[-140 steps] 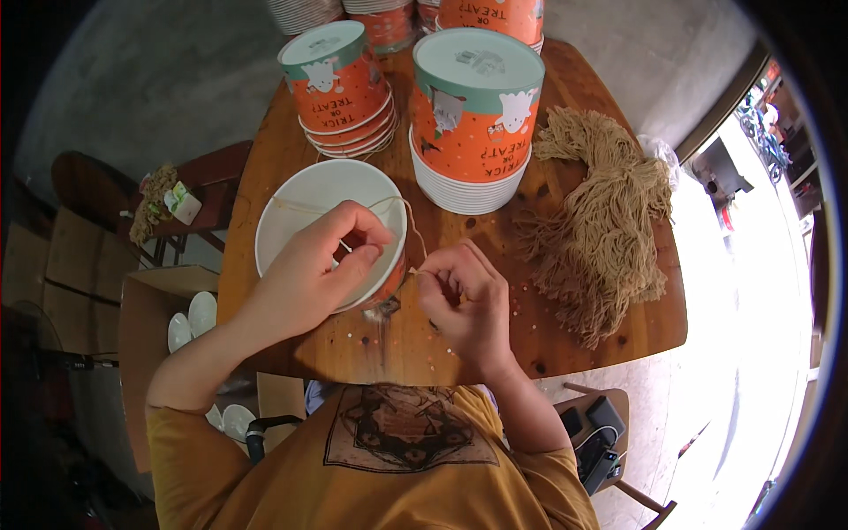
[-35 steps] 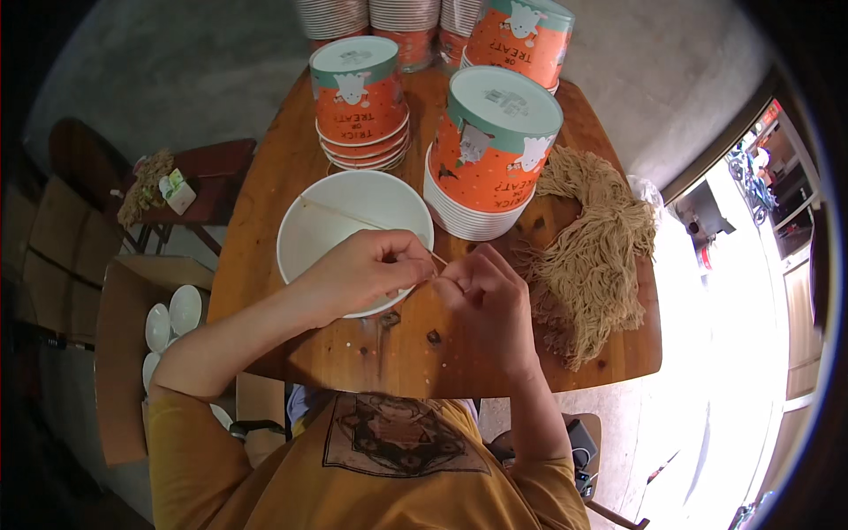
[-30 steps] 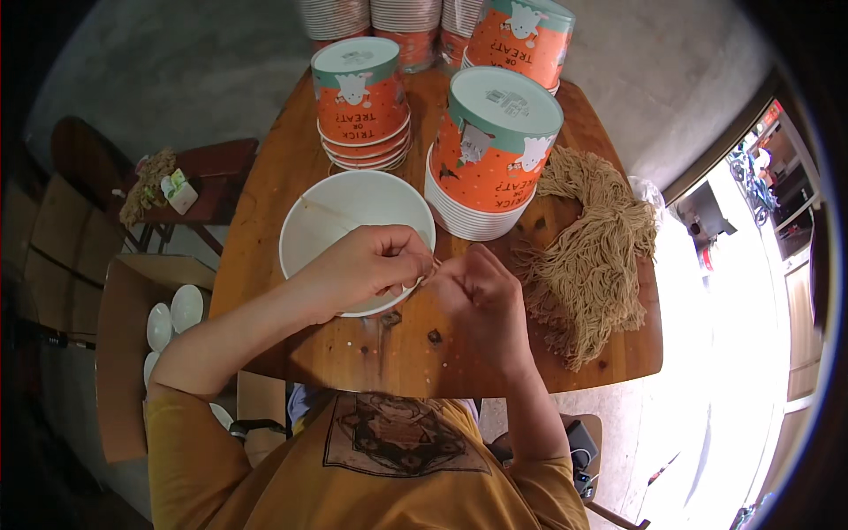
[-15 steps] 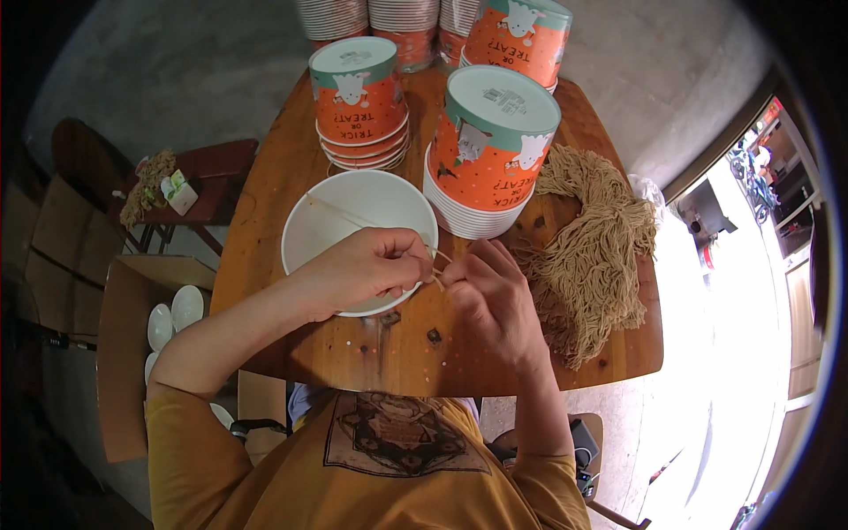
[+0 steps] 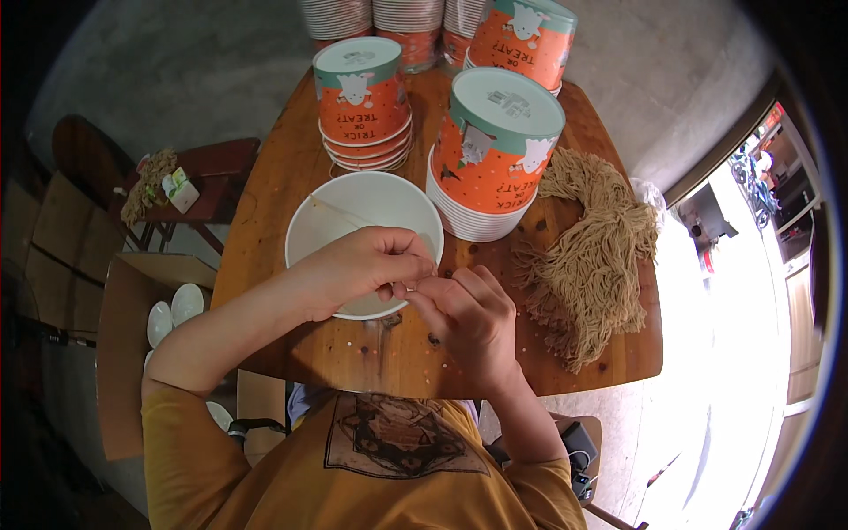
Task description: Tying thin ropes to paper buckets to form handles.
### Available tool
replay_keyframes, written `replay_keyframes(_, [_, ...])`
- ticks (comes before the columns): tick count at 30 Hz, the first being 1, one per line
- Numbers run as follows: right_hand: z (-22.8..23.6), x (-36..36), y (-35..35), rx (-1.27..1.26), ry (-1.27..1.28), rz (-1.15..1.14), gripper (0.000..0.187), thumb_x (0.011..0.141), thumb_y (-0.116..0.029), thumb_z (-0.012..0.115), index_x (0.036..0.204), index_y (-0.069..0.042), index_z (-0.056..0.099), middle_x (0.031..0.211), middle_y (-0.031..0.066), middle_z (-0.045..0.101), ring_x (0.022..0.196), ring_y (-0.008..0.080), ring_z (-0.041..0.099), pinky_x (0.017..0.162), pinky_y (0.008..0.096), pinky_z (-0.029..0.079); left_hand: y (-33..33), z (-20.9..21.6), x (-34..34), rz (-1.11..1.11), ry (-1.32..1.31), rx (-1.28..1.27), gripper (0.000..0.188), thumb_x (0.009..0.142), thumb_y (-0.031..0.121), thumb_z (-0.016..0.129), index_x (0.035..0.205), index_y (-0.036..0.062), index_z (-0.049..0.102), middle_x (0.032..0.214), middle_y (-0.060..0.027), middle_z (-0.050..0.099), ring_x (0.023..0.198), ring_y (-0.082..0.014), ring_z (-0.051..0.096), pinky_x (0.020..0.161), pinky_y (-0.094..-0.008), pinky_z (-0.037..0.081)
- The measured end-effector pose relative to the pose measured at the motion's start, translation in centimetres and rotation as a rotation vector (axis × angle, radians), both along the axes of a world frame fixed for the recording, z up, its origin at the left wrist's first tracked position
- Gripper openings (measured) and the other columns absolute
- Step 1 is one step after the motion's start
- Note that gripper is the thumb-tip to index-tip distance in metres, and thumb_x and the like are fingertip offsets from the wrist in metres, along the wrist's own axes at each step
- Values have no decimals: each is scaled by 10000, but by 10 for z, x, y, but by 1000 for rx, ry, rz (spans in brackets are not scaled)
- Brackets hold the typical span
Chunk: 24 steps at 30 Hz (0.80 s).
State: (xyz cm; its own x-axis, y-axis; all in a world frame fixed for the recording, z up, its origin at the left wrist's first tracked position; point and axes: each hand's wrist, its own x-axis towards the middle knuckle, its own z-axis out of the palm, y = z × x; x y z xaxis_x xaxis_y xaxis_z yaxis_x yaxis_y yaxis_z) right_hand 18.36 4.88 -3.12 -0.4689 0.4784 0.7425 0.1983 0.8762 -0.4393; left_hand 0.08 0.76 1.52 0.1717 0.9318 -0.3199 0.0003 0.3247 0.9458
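A white-lined paper bucket (image 5: pixel 309 243) stands mouth up in front of me on the wooden table, and a thin tan cord (image 5: pixel 340 211) runs across its inside. My left hand (image 5: pixel 371 265) reaches over the near right part of the rim, fingers pinched on the cord's end. Close against it, my right hand (image 5: pixel 468 318) pinches at the same spot just outside the rim. The fingertips hide most of the cord there. To the right lies a thick bundle of tan cords (image 5: pixel 601 265).
Upside-down stacks of orange and green buckets stand behind the open one: a left stack (image 5: pixel 364 115), a right stack (image 5: pixel 495 159) and a farther one (image 5: pixel 521 44). A cardboard box (image 5: pixel 124 353) with white round items sits at left, near a small side table (image 5: pixel 221 168).
My right hand has moved left and slightly down, closing up to my left hand at the rim. The cord stretch seen between the hands is now mostly covered by fingers.
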Motion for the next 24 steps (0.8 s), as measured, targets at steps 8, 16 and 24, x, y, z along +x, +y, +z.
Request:
replay_keyframes(8, [7, 7, -1, 104, -145, 10, 162, 752, -192, 783, 893, -176, 703, 703, -4, 465, 635, 184, 515, 558, 322, 487, -5, 4, 3, 10, 22, -50, 132, 960, 191, 564, 950, 73, 621, 842, 32, 583, 707, -42, 513, 603, -189, 411])
replay_keyframes(16, [13, 11, 3, 131, -205, 119, 242, 748, -206, 780, 976, -190, 700, 723, -4, 478, 665, 185, 523, 593, 318, 498, -5, 3, 0, -7, -10, -50, 134, 979, 182, 568, 974, 53, 604, 851, 16, 586, 721, -57, 525, 620, -203, 429])
replay_keyframes(24, [-10, 15, 4, -615, 94, 304, 152, 921, -44, 629, 1071, -65, 614, 939, 49, 649, 723, 145, 594, 670, 287, 500, -5, 7, -3, -67, -14, 17, 68, 974, 96, 572, 986, 30, 582, 891, -9, 582, 755, -86, 547, 676, -246, 479])
